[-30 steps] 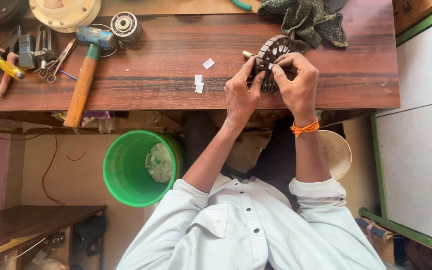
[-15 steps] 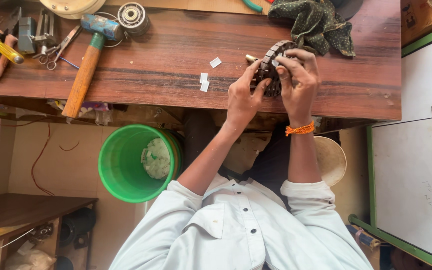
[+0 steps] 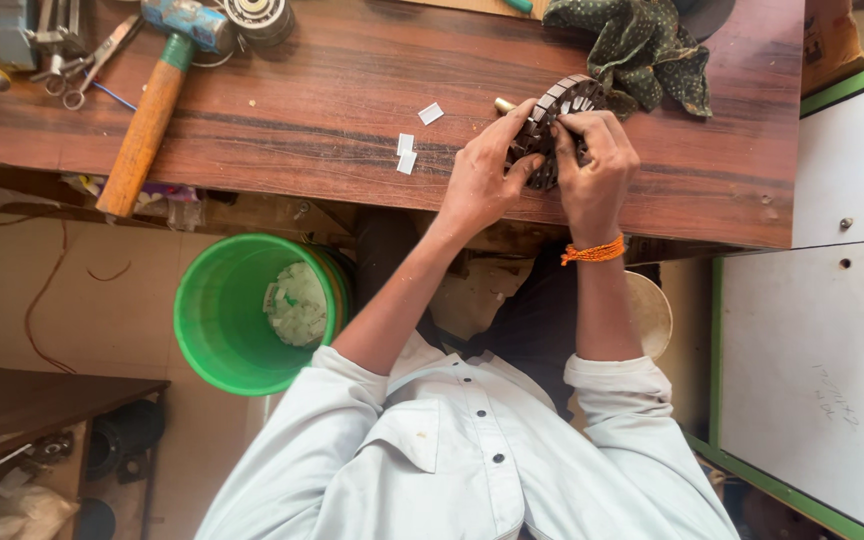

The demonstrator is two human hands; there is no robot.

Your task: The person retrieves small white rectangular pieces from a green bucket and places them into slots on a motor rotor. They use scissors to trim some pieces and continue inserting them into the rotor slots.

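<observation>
Both the left hand [image 3: 477, 180] and right hand [image 3: 592, 175] stay clamped on the slotted metal ring [image 3: 555, 125], now shifted toward upper centre of the frame.

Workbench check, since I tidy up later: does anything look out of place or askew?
Mostly the hammer: its wooden handle juts past the bench front edge. Three small white slips lie loose beside the left hand.

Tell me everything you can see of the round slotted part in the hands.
The slotted metal core is a dark, round ring with pale teeth around its rim. It stands tilted on edge on the wooden bench, beside a green cloth. The left hand and right hand grip it from both sides, covering its lower half.
</observation>
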